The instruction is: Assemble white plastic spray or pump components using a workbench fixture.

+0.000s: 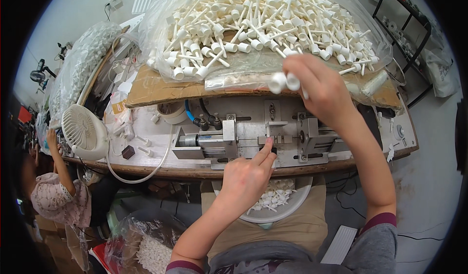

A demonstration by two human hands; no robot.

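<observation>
My right hand is closed round a few white plastic caps with thin stems, held above the right part of the bench fixture. Their cap ends stick out to the left of the fingers. My left hand reaches to the middle of the metal fixture, its index finger stretched out and its tip touching a small metal block. The other left fingers are partly curled, and I see nothing held in them. Beyond both hands lies a big heap of the same stemmed caps on clear plastic sheeting.
Cardboard under the heap overhangs the fixture's back. A white fan, a tape roll and loose caps stand at the left. A basin of small white pieces rests on my lap. Another person sits at far left.
</observation>
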